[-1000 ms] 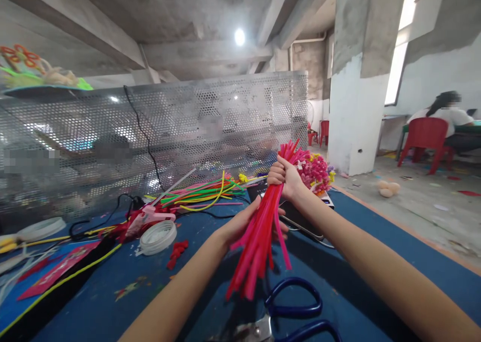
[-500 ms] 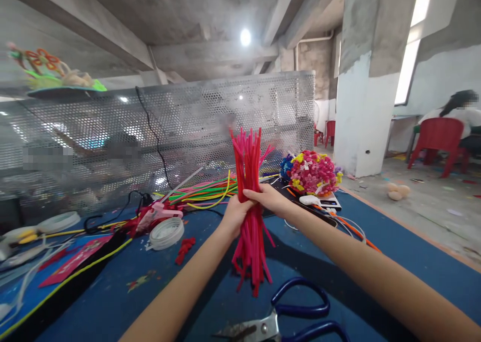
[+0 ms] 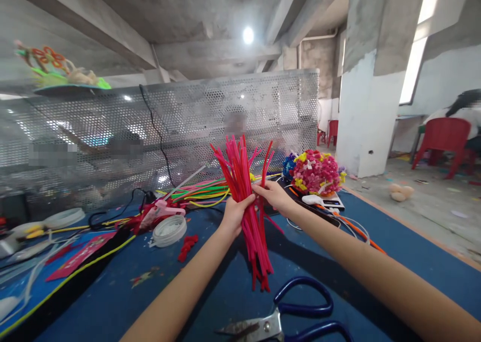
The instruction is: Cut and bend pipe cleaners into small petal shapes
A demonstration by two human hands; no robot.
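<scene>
Two hands: left (image 3: 233,216) clamped on one stem bundle (image 3: 246,202); right (image 3: 276,198) pinching several strands. Near: one scissors (image 3: 280,322). Lettering illegible.

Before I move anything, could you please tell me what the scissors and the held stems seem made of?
The scissors seem metal, with greyish shiny blades; their smooth blue handles are probably plastic. The red and pink stems look matte and soft-edged, perhaps fuzzy fibre.

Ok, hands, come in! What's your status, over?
Left hand gripping pink and red fuzzy stems. Right hand pinching a few red stems beside them. Nothing blocking either hand; scissors nearby on table, over.
</scene>
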